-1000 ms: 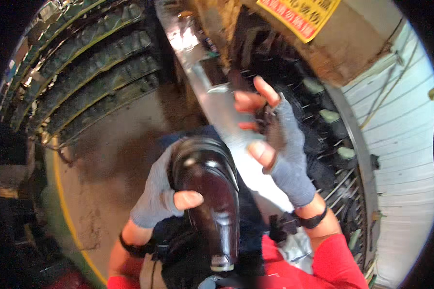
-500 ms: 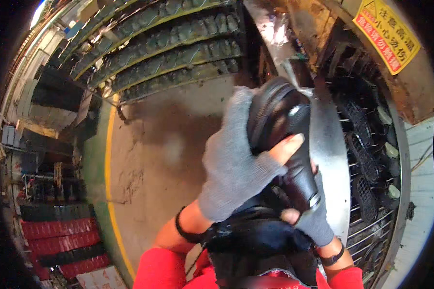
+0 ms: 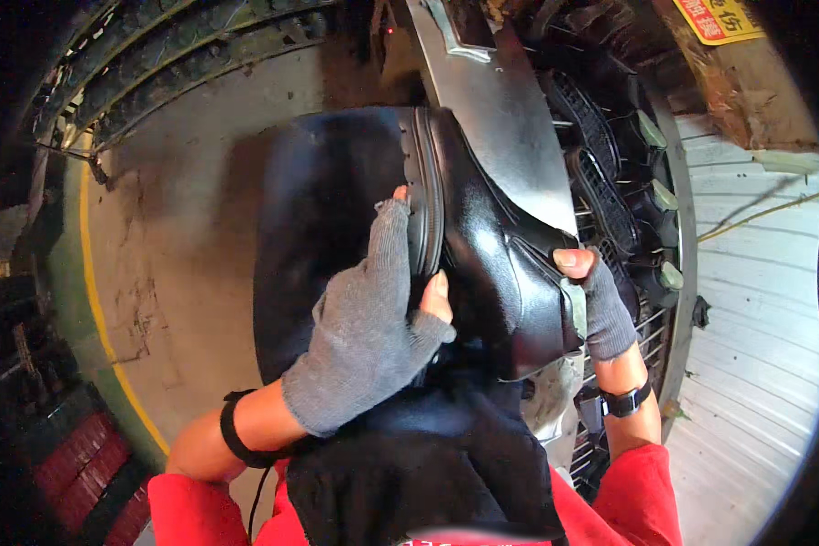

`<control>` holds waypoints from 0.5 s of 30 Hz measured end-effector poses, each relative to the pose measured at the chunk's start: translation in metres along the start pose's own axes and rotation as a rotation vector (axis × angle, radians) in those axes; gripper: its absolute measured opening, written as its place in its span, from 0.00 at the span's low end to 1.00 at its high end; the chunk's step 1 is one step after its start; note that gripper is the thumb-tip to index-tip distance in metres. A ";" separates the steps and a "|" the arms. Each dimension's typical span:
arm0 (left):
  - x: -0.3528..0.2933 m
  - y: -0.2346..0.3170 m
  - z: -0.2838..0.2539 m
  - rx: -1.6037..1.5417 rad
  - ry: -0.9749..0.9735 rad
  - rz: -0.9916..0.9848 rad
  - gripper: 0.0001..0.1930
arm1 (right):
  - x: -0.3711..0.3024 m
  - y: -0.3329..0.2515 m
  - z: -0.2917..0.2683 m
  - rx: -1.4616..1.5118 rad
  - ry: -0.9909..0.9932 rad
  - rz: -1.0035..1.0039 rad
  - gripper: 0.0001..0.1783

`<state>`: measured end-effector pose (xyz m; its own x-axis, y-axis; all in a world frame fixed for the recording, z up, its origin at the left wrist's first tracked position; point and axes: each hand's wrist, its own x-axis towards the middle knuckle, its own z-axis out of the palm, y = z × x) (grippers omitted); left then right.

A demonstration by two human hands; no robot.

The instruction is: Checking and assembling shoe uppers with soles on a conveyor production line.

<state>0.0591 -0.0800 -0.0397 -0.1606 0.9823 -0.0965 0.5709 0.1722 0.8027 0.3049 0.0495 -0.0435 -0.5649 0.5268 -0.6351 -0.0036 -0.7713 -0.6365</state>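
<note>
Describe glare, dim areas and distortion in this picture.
Head view, centre: bright glare on the glossy black leather shoe and the flat grey metal surface; head view, upper left: the dark tiered rack is too dim to read clearly; head view, left: the painted yellow floor line bends with the fisheye.

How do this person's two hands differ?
The left hand lies by the zipper of the black boot; the right hand holds the boot's right end. The left hand has a plain dark band at its wrist; the right hand, a watch-like band. Both wear grey fingerless gloves.
</note>
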 end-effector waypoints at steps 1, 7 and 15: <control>0.001 0.007 0.000 -0.091 0.021 -0.074 0.41 | 0.004 0.005 0.004 -0.025 0.027 -0.027 0.38; 0.005 0.011 -0.015 -0.459 0.124 -0.029 0.57 | 0.012 0.061 0.014 -0.489 0.138 -0.489 0.62; 0.047 -0.017 -0.064 0.101 -0.061 0.646 0.41 | 0.048 0.075 -0.010 -0.927 0.024 -0.359 0.60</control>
<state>-0.0099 -0.0417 -0.0204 0.2842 0.8923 0.3509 0.6103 -0.4506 0.6515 0.2853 0.0206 -0.1259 -0.6394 0.6896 -0.3401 0.4811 0.0138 -0.8766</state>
